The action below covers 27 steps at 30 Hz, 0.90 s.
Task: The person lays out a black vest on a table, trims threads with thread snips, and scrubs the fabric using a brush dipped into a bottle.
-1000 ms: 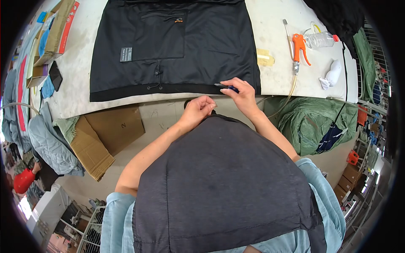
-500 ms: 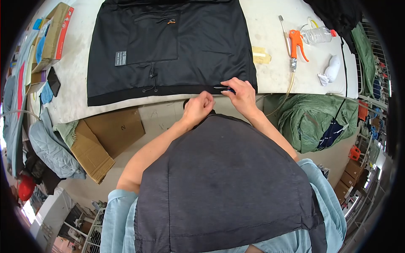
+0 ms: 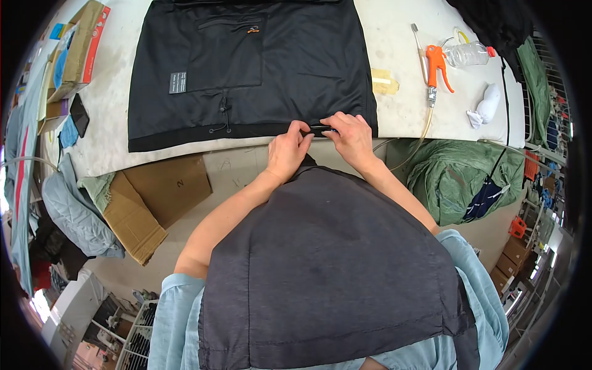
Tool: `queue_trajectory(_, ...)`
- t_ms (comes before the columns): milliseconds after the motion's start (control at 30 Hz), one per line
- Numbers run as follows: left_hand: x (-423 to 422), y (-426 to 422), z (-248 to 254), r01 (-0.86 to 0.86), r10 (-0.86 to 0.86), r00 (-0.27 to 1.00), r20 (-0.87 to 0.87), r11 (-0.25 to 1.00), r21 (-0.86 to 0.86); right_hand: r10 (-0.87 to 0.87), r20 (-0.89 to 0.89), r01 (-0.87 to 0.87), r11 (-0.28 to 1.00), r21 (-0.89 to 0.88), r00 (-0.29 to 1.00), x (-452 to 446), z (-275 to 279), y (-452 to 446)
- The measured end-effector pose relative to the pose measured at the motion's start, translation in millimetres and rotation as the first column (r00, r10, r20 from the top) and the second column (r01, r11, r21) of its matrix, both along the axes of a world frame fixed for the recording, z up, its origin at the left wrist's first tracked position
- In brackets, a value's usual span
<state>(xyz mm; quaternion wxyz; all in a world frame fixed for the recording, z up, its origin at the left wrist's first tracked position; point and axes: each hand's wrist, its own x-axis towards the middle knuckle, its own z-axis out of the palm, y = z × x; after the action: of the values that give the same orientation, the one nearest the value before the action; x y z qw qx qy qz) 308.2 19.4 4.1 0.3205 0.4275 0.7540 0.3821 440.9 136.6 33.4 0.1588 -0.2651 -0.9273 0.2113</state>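
A black garment (image 3: 296, 74) lies flat, with a grey label, a small orange logo and a drawcord with a toggle. At its near hem, my left hand (image 3: 287, 150) is closed, thumb and fingertips pinching the edge. Just to the right, my right hand (image 3: 351, 140) is closed around small thread snips (image 3: 318, 127). Their slim blades point left toward my left fingertips, and the handle is mostly hidden by my fingers. The two hands are close together over the hem.
On the white table (image 3: 407, 114) to the right are an orange air gun (image 3: 435, 65) with a hose, a brush, a plastic bottle (image 3: 467, 54) and a white bundle (image 3: 486, 106). A phone (image 3: 79, 116) and cardboard box stand left. Below are an open carton (image 3: 163, 191) and a green sack (image 3: 456, 179).
My left hand has moved up and slightly right, from below the hem onto its edge. My right hand has shifted slightly left, still with the snips. The garment stays in place.
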Motion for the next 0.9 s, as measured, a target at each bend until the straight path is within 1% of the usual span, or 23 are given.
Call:
queue_trajectory(33, 0.5, 0.7, -2.9, 0.006, -0.005, 0.999, -0.034, 1.0, 0.018, 0.001, 0.009, -0.001, 1.0, 0.007, 1.0, -0.4, 0.4, 0.3)
queue_trajectory(133, 0.9, -1.3, -3.0, -0.012, 0.012, 1.0, 0.001, 1.0, 0.029, -0.01, 0.027, 0.011, 1.0, -0.002, 1.0, 0.5, -0.9, 0.2)
queue_trajectory(333, -2.3, -2.6, -3.4, -0.018, 0.019, 0.988, 0.15, 1.0, -0.007, 0.0, 0.055, 0.0, 1.0, -0.008, 0.999, 0.0, 1.2, 1.9)
queue_trajectory(433, -3.5, -3.4, -4.5, -0.017, 0.016, 0.984, 0.178, 1.0, 0.002, 0.014, 0.048, -0.014, 1.0, 0.008, 0.999, -1.2, 0.9, 3.2)
queue_trajectory(533, -3.1, -3.5, -7.2, -0.028, 0.033, 0.969, 0.245, 0.999, -0.024, 0.039, 0.038, -0.04, 0.999, 0.011, 0.999, -1.2, 0.6, 4.8)
queue_trajectory(633, -3.9, -2.9, -7.5, -0.019, 0.024, 0.97, 0.24, 1.0, -0.024, 0.039, 0.037, -0.04, 0.999, 0.024, 0.999, -1.7, -2.6, 5.4)
queue_trajectory(733, -10.1, -7.8, 4.7, 0.074, -0.056, 0.986, 0.158, 0.991, -0.108, 0.034, 0.005, -0.034, 0.999, -0.023, 0.999, 1.0, -4.2, 7.0)
queue_trajectory(767, -13.3, -16.6, -3.4, 0.155, -0.156, 0.986, 0.058, 0.988, 0.025, 0.004, -0.003, -0.004, 0.994, -0.107, 1.0, 2.6, -2.0, 7.4)
queue_trajectory(833, -24.3, -48.7, -30.5, 0.341, -0.302, 0.936, -0.18, 0.904, 0.257, -0.057, -0.012, 0.051, 0.96, -0.275, 0.998, 7.1, 4.5, 6.7)
queue_trajectory(867, -29.4, -69.9, -30.2, 0.319, -0.269, 0.92, -0.286, 0.937, 0.143, -0.062, -0.01, 0.056, 0.956, -0.287, 0.998, 10.5, 4.7, 6.4)
queue_trajectory(900, -36.3, -81.1, -24.7, 0.244, -0.233, 0.95, -0.208, 0.97, 0.025, -0.066, -0.009, 0.061, 0.952, -0.299, 0.998, 14.2, 4.0, 6.1)
